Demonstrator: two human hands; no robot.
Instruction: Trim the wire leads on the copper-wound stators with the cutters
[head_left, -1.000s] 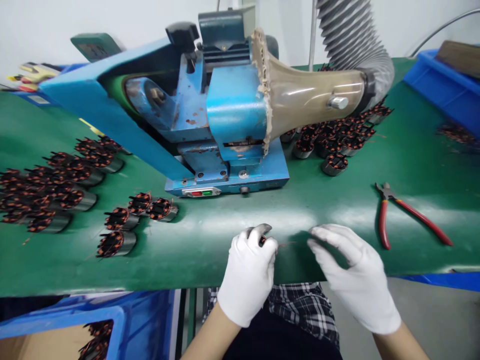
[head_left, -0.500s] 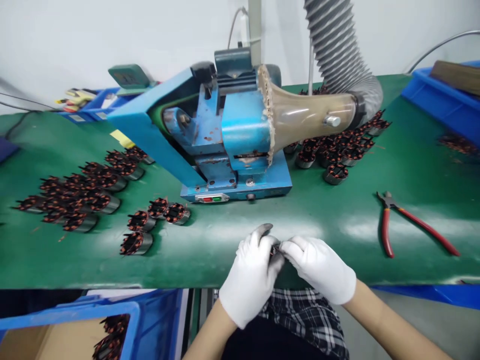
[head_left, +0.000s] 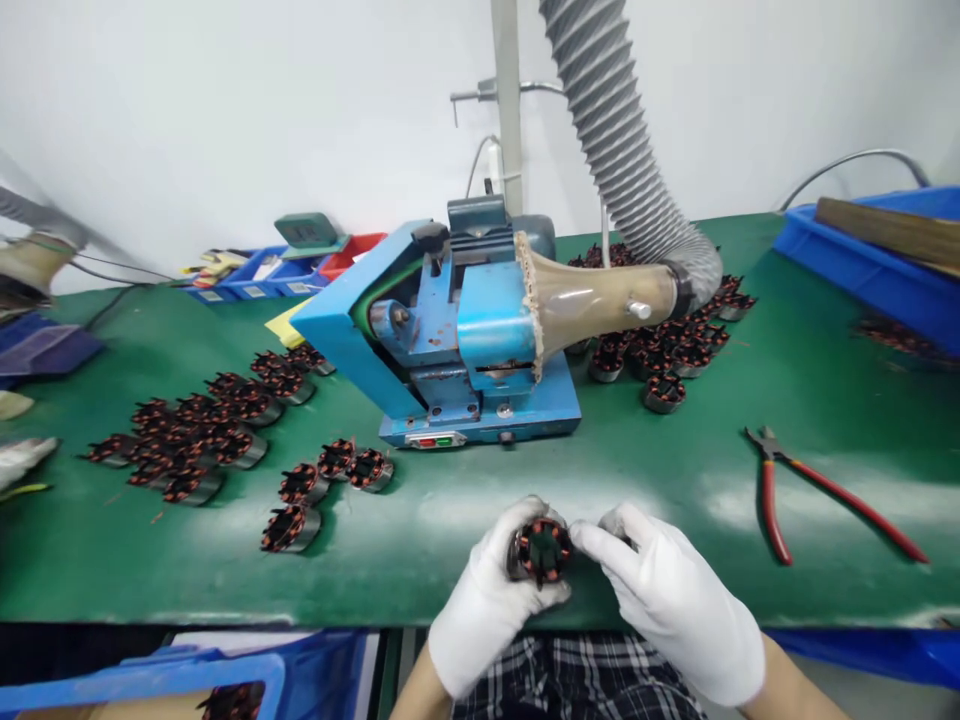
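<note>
The small copper-wound motor coil (head_left: 541,550) is clamped in the left hand (head_left: 487,600) while it should be gently steadied by the right hand's (head_left: 675,600) closed fingertips.

The scene is evenly and brightly lit from above; glare is thrown on the green table (head_left: 750,500); edges are bent and blurred by wide-angle distortion.

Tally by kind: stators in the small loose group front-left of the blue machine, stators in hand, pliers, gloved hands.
loose stators: 4
held stator: 1
pliers: 1
gloved hands: 2, left hand and right hand
Total: 8
</note>
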